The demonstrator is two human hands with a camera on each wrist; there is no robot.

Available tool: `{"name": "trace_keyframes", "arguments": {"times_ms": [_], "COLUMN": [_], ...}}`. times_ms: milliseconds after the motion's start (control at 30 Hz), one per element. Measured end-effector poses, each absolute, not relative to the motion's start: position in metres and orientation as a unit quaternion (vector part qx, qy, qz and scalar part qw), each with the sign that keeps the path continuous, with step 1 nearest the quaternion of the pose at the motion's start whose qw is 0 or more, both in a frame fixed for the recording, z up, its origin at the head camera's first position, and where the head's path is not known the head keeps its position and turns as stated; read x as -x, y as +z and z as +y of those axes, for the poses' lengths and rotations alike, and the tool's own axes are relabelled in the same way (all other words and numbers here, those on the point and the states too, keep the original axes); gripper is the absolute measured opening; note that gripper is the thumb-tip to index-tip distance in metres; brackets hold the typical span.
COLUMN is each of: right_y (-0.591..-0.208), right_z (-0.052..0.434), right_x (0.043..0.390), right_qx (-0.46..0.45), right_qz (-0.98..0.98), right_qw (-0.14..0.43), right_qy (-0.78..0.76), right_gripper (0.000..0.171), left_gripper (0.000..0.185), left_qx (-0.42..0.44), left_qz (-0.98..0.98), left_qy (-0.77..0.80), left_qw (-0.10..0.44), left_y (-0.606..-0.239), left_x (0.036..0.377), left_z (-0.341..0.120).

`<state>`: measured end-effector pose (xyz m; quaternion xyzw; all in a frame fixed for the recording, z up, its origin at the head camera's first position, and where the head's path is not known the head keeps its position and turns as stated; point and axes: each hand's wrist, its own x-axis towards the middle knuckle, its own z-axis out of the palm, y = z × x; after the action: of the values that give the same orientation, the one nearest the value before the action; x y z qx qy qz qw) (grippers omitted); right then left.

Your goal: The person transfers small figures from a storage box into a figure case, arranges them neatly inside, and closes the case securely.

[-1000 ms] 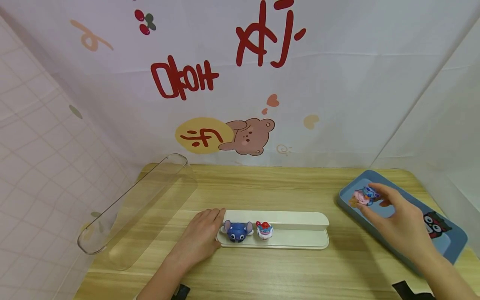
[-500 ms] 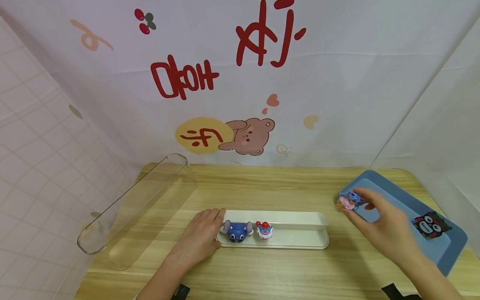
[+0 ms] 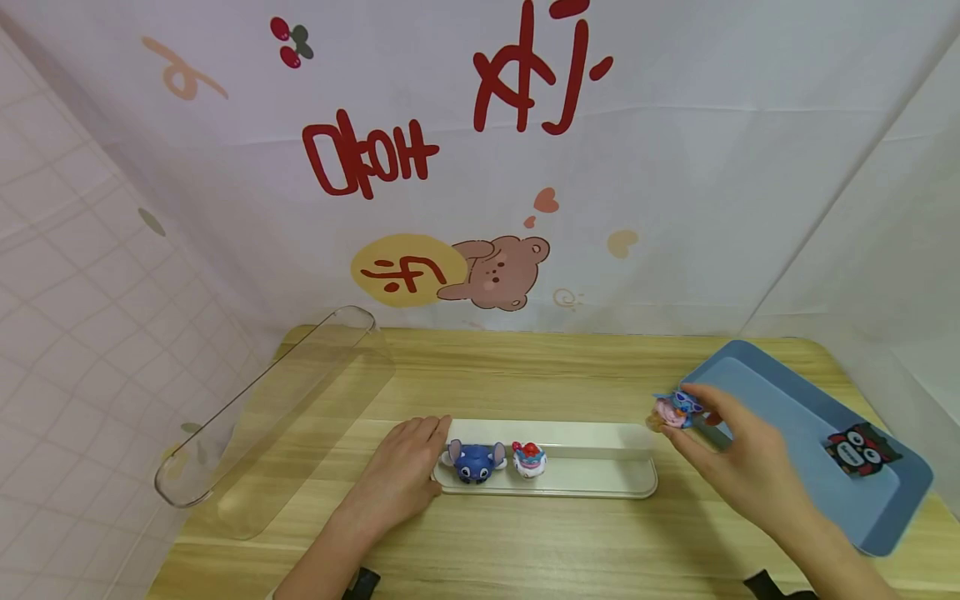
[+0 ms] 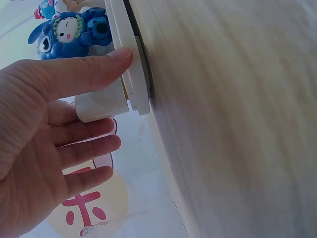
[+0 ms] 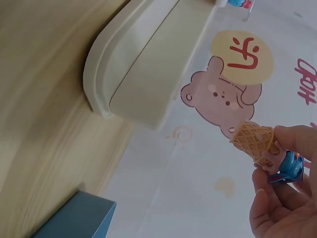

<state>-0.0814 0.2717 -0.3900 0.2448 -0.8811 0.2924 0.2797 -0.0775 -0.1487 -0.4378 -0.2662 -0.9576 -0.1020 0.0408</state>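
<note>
Left hand (image 3: 405, 467) is gripping the end of a white stand (image 3: 600, 473); right hand (image 3: 750, 462) is pinching a cone toy (image 3: 677, 410) over the gap toward the blue tray (image 3: 795, 408) near the desk's (image 3: 540, 367) far-right corner.

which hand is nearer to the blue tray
Right. The right hand is at the left side of the blue tray; the left hand is farther off, at the left end of the white stand.

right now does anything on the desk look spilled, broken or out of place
Nothing looks spilled or broken. The clear cover lies off to the left, at a slant to the white stand, and the blue tray sits askew on the right. Odd mainly because neither lines up with the stand.
</note>
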Motion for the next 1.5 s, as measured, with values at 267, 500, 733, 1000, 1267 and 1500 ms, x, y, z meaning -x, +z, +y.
{"name": "trace_keyframes", "arguments": {"times_ms": [267,500,733,1000,1267,1500], "right_y": [-0.396,-0.402,-0.407,-0.418,-0.426,-0.43], "right_z": [0.258,0.248,0.239,0.227,0.218,0.212], "right_x": [0.082,0.08,0.08,0.082,0.081,0.079], "right_qx": [-0.252,-0.266,-0.278,-0.312,-0.324,-0.329], "right_qz": [-0.873,-0.872,-0.867,-0.847,-0.853,-0.862], "right_qw": [0.297,0.279,0.271,0.28,0.256,0.23], "right_qy": [0.292,0.302,0.312,0.327,0.319,0.308], "right_gripper": [0.073,0.054,0.051,0.06,0.054,0.049], "left_gripper": [0.085,0.087,0.087,0.087,0.087,0.088], "left_qx": [0.267,0.263,0.262,0.263,0.263,0.262], "left_qz": [-0.958,-0.959,-0.96,-0.96,-0.96,-0.959], "left_qy": [-0.098,-0.095,-0.096,-0.093,-0.094,-0.096], "left_qw": [0.041,0.034,0.034,0.035,0.038,0.037], "left_y": [-0.439,-0.439,-0.44,-0.441,-0.441,-0.441], "left_x": [0.078,0.078,0.077,0.078,0.078,0.079], "left_z": [-0.148,-0.149,-0.15,-0.149,-0.15,-0.149]}}
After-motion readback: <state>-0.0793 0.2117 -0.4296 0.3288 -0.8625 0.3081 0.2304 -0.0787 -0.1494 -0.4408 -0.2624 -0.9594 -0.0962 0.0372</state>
